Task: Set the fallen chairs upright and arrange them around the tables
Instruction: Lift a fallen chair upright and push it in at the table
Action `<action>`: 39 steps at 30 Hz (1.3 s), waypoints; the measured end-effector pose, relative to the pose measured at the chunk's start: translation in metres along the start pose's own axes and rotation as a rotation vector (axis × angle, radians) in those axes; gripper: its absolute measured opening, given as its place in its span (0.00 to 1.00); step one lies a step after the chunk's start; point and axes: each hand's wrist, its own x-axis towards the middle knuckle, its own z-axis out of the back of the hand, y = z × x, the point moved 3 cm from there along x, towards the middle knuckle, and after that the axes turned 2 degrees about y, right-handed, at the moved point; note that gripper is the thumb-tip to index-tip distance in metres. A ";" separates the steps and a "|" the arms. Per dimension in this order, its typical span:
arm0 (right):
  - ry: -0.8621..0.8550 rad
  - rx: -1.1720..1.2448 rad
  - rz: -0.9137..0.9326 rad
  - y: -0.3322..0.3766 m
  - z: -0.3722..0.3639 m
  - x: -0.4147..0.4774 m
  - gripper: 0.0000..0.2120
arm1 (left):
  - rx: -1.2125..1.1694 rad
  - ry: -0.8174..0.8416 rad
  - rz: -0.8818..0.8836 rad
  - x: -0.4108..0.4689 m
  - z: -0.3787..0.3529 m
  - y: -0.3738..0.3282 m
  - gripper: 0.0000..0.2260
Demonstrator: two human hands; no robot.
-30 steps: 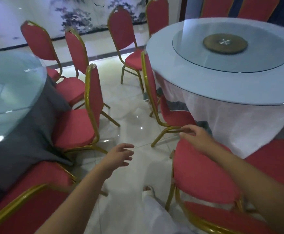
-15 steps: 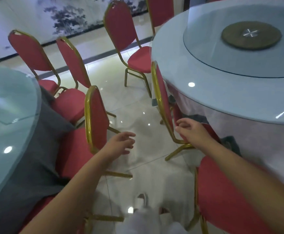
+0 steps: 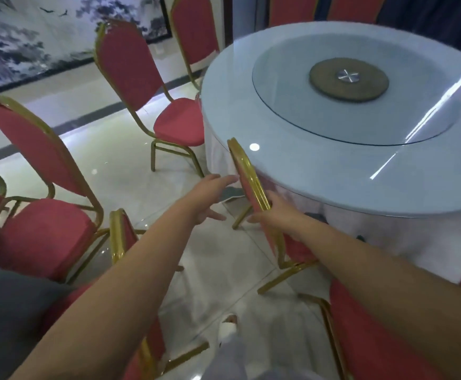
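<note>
A red chair with a gold frame (image 3: 247,179) stands upright, seen edge-on, tucked against the white round table (image 3: 320,174). My right hand (image 3: 274,215) grips the lower part of its backrest, thumb on the near side. My left hand (image 3: 210,196) reaches toward the upper backrest with straight fingers; the fingertips are at the frame, and whether they touch it I cannot tell. The chair's seat is mostly hidden under the tablecloth and behind my right arm.
More upright red chairs stand around: one at the table's far left (image 3: 180,124), one on the left (image 3: 40,160), one below my left arm (image 3: 119,237), one at bottom right (image 3: 361,330). A grey-clothed table (image 3: 4,311) is at lower left. Glossy tiled floor lies between.
I have stepped closer to the white table. My right hand has moved up along the chair's backrest and taken hold of it; my left hand has reached forward to the backrest's top.
</note>
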 end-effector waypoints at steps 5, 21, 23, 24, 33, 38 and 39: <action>-0.195 -0.123 0.017 0.001 -0.009 0.041 0.29 | -0.089 0.137 0.112 0.050 -0.012 -0.027 0.11; 0.120 -0.182 -0.044 -0.017 -0.100 -0.015 0.48 | -0.206 -0.101 0.037 0.010 0.026 0.030 0.16; 0.155 -0.215 -0.023 -0.018 -0.114 -0.022 0.49 | -0.229 -0.139 0.062 -0.002 0.036 0.043 0.18; 0.174 -0.225 -0.012 -0.018 -0.119 -0.026 0.50 | -0.245 -0.150 0.075 -0.008 0.041 0.049 0.18; 0.310 -0.332 0.111 0.002 -0.138 -0.026 0.45 | -0.414 -0.290 0.072 -0.032 0.073 0.077 0.16; 0.204 -0.278 0.109 0.017 -0.102 0.004 0.40 | -0.427 -0.232 0.047 -0.007 0.062 0.041 0.12; 0.173 -0.244 0.119 0.019 -0.099 0.009 0.39 | -0.415 -0.218 0.047 0.001 0.063 0.032 0.11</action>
